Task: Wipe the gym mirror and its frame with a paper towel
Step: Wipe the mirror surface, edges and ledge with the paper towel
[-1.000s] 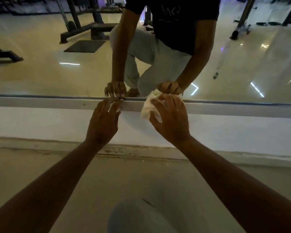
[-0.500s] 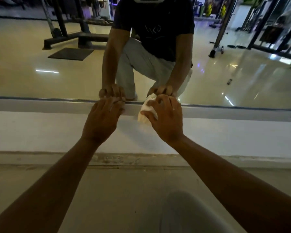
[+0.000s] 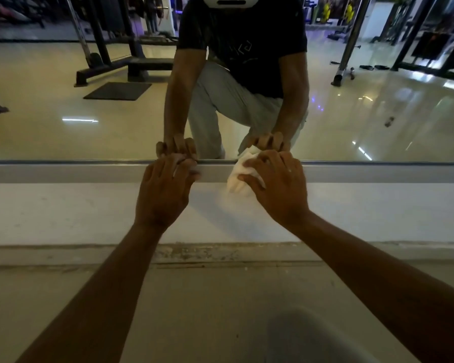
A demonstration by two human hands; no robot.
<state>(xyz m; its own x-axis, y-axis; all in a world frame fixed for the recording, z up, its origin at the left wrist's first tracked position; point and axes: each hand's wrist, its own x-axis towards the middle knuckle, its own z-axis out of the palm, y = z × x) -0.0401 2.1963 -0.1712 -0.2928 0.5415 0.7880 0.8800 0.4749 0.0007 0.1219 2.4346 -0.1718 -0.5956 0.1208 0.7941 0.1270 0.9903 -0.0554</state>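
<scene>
Frame runs bare rightward of the right hand; left hand blocks leftward.

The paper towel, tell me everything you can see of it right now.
The paper towel is white, crumpled into a soft wad. The right hand grips it with thumb below and fingers curled over the top, pressing it against the pale metal frame along the mirror's bottom edge. Its upper tip shows reflected in the glass.

No readable text for you here — the pale mark on the reflected dark shirt is too blurred and mirrored to make out.
</scene>
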